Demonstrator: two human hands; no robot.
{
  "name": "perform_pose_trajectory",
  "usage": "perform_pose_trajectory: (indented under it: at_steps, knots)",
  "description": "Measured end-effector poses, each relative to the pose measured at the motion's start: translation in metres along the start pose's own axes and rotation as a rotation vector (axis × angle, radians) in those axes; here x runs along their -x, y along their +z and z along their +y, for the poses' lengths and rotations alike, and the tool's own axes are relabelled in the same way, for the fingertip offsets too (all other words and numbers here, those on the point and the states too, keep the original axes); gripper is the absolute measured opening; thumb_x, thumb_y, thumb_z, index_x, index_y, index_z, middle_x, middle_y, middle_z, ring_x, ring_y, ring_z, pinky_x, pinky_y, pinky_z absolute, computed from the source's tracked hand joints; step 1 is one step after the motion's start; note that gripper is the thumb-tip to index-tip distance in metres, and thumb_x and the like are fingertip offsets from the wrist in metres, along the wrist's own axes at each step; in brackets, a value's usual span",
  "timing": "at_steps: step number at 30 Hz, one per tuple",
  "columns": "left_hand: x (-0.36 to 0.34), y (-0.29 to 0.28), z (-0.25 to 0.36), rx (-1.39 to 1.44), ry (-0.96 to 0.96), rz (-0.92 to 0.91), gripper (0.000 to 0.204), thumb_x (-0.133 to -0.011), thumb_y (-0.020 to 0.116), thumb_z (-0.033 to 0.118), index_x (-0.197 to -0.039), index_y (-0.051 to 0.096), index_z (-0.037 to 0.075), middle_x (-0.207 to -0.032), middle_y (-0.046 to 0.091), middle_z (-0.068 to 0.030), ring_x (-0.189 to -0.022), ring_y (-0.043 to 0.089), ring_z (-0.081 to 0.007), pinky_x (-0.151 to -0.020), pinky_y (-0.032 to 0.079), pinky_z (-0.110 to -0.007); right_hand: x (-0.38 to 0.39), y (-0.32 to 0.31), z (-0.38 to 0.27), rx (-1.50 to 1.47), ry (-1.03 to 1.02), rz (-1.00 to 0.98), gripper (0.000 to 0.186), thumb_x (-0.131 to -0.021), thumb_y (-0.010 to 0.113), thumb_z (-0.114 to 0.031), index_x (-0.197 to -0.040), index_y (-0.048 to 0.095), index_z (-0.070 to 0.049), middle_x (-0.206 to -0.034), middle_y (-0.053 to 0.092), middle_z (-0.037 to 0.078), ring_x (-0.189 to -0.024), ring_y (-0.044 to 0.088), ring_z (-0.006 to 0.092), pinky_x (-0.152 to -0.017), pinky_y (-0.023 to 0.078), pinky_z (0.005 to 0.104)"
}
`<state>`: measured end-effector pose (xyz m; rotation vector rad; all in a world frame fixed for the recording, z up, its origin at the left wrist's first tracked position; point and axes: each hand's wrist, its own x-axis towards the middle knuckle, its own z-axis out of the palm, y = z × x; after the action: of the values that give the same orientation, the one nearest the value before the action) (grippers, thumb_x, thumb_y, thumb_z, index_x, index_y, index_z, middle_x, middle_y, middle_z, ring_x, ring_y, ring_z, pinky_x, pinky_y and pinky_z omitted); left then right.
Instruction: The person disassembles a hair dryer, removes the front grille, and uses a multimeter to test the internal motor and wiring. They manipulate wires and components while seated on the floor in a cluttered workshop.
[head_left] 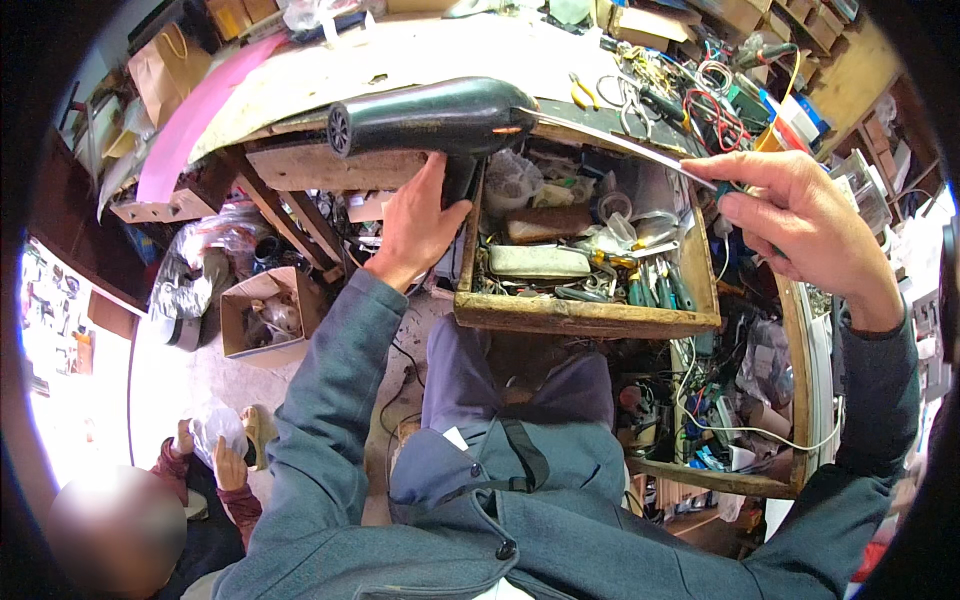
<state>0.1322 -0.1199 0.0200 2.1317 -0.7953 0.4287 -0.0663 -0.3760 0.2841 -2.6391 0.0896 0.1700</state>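
Observation:
My left hand (pixel 418 225) is closed around the handle of a black hair dryer (pixel 425 115), held sideways at the workbench's front edge. In my right hand (pixel 795 220) is a long thin screwdriver (pixel 630 147), gripped by its dark handle; its shaft reaches left to the dryer's rear end, where the tip is too small to make out. Below the dryer, an open wooden drawer (pixel 585 315) holds tools, bags, a pale oblong case (pixel 540 261) and a brown block (pixel 548 224).
The workbench (pixel 300 70) carries pliers (pixel 582 92), tangled leads and a pink sheet (pixel 180 150). A second cluttered drawer (pixel 715 480) sits lower right; a cardboard box (pixel 250 330) is on the floor. At lower left, another person's hands (pixel 228 465) hold a clear plastic bag (pixel 215 425).

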Motion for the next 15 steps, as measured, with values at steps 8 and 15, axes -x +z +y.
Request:
perform_pose_trajectory:
  at_steps: [8,15]
  knots:
    - [0.002,0.005,-0.004,-0.082,0.071,0.042,0.052,-0.084,0.077,0.021,-0.124,0.053,-0.001,-0.102,0.067,-0.0247,-0.098,0.066,-0.0455,-0.08,0.051,-0.051,0.005,0.0,0.015,0.603,-0.285,0.166,0.04,-0.087,0.066,0.0,-0.126,0.07,-0.004,-0.11,0.073,0.02,-0.095,0.073,0.0331,-0.085,0.055,0.0383]
    - [0.0,0.001,-0.007,-0.068,0.07,0.055,0.052,-0.084,0.076,0.02,-0.126,0.054,0.001,-0.106,0.068,-0.0236,-0.1,0.066,-0.0448,-0.081,0.052,-0.051,0.005,0.004,0.018,0.413,-0.279,0.133,0.037,-0.092,0.067,-0.005,-0.13,0.069,-0.006,-0.086,0.073,0.014,-0.072,0.067,0.0244,-0.071,0.053,0.0351]
